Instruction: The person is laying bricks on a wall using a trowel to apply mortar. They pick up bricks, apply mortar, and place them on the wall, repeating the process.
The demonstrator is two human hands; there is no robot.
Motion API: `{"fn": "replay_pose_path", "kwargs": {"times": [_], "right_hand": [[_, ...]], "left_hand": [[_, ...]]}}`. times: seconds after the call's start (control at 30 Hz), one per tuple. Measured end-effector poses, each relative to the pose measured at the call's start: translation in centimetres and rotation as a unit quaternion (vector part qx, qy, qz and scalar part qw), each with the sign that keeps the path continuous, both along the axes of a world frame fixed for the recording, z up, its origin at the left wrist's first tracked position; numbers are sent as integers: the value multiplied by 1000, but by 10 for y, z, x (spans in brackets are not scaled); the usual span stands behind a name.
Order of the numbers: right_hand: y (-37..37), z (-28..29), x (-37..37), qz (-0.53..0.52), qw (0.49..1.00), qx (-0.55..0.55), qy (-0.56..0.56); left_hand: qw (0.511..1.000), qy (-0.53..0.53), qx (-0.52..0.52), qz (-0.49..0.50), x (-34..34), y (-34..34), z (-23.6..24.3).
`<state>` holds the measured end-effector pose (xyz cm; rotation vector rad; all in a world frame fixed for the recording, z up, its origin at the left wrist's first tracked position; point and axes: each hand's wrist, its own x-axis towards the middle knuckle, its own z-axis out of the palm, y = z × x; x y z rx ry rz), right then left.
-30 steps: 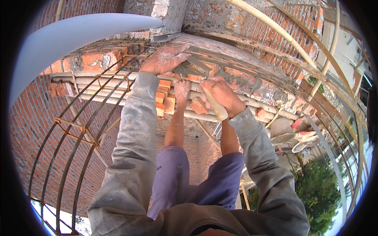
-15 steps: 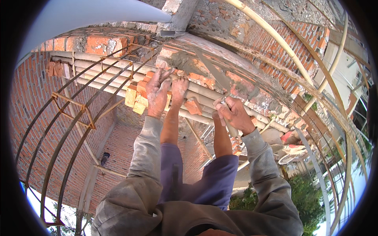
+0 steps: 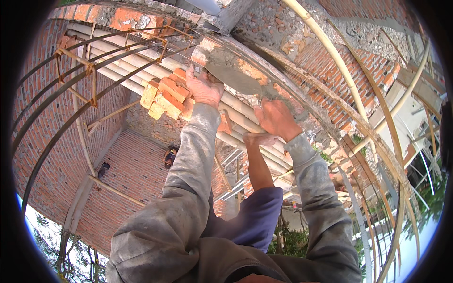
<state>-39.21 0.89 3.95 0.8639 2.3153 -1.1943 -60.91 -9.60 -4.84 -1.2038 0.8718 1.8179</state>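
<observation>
My right hand is closed around the handle of a trowel. Its grey blade lies low over wet mortar along the top of the brick wall, pointing left. Close to the blade's tip, my left hand rests at the wall's near edge with its fingers stretched forward and partly hidden; I see nothing held in it. Several loose orange and yellow bricks are piled just left of that hand, on pale poles. A broken brick piece sits on the poles between my hands.
My bare foot stands on the pole scaffold, with a drop beneath. A rusty rebar cage curves across the left. Bamboo poles arch over the right side. Far below is what looks like a person.
The trowel blade has swung down from raised to nearly flat on the mortar. My left hand has shifted right, toward the blade. The view has tilted, showing more of the area below.
</observation>
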Motion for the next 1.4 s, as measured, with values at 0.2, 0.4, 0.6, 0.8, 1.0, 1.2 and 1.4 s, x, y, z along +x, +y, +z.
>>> {"fn": "replay_pose_path", "kwargs": {"times": [0.2, 0.4, 0.6, 0.8, 1.0, 1.2, 1.4], "right_hand": [[-13, 8, 26, -104, 989, 39, 97], [-2, 5, 22, -181, 976, -124, 9], [-22, -4, -2, -158, 982, -98, 18], [-5, 6, -2, -55, 998, -32, -17], [18, 26, -10, 43, 998, 45, -33], [22, 7, -30, 48, 976, 196, 78], [44, 22, 13, 74, 992, 100, 17]], "left_hand": [[998, 48, 42, -28, 3, 5, 13], [993, 95, 62, -39, 13, 2, 19], [991, 97, 77, -55, 13, 4, 23], [990, 98, 81, -56, 13, 8, 23], [991, 99, 70, -57, 13, 9, 22], [990, 94, 91, -51, 12, 7, 22], [989, 95, 93, -60, 13, 4, 21]]}}
